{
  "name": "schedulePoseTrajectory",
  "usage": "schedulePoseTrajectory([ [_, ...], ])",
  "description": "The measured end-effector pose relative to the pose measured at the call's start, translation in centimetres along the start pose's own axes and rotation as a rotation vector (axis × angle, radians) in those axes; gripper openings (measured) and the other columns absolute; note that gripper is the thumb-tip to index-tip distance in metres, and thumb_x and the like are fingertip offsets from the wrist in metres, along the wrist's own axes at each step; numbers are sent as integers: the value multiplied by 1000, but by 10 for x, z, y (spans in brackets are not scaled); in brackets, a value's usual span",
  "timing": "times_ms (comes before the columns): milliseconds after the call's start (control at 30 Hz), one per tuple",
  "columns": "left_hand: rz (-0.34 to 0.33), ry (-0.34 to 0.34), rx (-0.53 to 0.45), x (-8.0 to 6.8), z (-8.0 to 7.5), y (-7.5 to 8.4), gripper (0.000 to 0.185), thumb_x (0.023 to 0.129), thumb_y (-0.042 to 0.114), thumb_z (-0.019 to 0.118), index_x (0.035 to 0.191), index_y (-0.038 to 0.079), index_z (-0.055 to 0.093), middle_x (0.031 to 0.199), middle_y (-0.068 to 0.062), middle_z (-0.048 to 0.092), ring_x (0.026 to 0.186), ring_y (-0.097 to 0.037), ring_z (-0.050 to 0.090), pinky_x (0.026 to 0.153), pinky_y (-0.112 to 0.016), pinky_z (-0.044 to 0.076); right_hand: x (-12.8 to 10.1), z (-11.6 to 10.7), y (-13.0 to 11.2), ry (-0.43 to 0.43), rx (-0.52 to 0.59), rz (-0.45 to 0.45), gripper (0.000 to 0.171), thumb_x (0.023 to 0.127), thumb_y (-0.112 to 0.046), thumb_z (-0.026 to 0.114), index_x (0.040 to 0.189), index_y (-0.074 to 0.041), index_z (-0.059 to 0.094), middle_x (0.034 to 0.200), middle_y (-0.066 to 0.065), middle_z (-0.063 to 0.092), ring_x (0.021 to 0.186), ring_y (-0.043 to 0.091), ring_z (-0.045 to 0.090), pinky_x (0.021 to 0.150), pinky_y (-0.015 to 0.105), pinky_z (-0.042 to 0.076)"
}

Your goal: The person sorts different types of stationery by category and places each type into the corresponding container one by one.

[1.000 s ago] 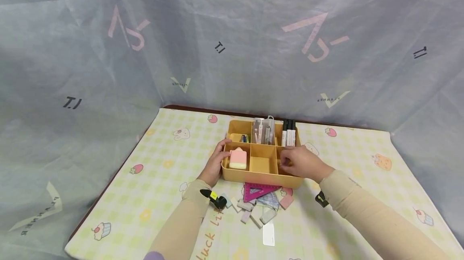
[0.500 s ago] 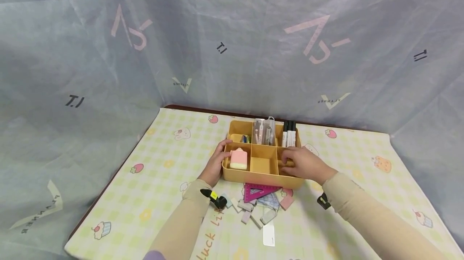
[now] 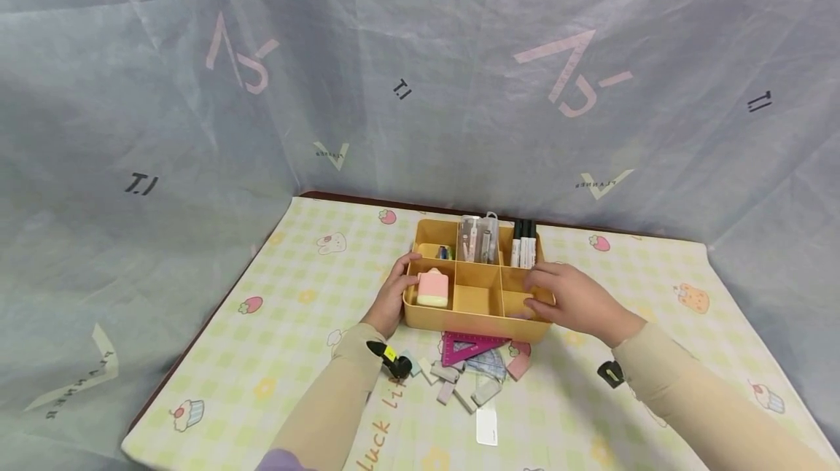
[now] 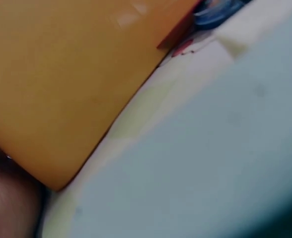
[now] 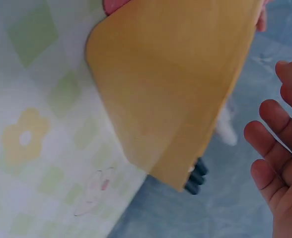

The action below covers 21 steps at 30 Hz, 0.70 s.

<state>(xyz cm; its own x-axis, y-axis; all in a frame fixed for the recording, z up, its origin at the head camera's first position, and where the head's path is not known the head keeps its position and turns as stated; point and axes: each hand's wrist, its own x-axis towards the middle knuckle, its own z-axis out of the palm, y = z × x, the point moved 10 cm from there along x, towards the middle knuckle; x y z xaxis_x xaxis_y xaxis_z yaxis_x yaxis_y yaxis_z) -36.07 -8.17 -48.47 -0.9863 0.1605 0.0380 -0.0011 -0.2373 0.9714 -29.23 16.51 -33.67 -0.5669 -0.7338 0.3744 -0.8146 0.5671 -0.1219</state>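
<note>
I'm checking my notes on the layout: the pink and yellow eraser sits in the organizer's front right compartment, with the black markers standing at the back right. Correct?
Not quite. In the head view the pink and yellow eraser sits in the organizer's front left compartment. The black markers do stand at the back right.

Staged recording booth, grey fabric backdrop (image 3: 420,77), cartoon-print tablecloth (image 3: 289,310)

Both my forearms, in beige sleeves, reach forward and angle in toward each other, each with a small black camera strapped at the wrist. My left hand (image 3: 392,294) lies palm inward with the fingers loosely extended and the thumb lifted apart on top. My right hand (image 3: 569,297) is turned palm down, its fingers (image 5: 277,144) straight, slightly spread and relaxed, gripping nothing.
</note>
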Motion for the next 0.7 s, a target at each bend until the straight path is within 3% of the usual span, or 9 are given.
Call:
schedulePoseTrajectory([
  [300, -14, 6, 19, -1, 1, 2, 54, 97, 13, 44, 151, 11, 36, 167, 1, 17, 150, -26, 21, 120, -51, 19, -12, -17, -39, 20, 25, -89, 25, 80, -14, 84, 97, -20, 66, 97, -12, 61, 73, 2, 55, 66, 24, 51],
  [467, -9, 6, 10, 0, 0, 1, 53, 97, 12, 44, 150, 10, 36, 166, 1, 19, 150, -25, 21, 120, -49, 18, -21, -5, -55, -30, 75, -128, 18, 85, -18, 80, 98, -20, 67, 100, -12, 63, 78, 1, 60, 69, 23, 52],
  [700, -6, 10, 15, 0, 0, -1, 51, 99, 10, 43, 150, 9, 36, 165, 1, 20, 151, -25, 20, 121, -50, 17, -32, 21, -62, -81, 79, -127, 17, 83, -20, 82, 90, -24, 66, 97, -13, 60, 78, -2, 58, 69, 23, 52],
])
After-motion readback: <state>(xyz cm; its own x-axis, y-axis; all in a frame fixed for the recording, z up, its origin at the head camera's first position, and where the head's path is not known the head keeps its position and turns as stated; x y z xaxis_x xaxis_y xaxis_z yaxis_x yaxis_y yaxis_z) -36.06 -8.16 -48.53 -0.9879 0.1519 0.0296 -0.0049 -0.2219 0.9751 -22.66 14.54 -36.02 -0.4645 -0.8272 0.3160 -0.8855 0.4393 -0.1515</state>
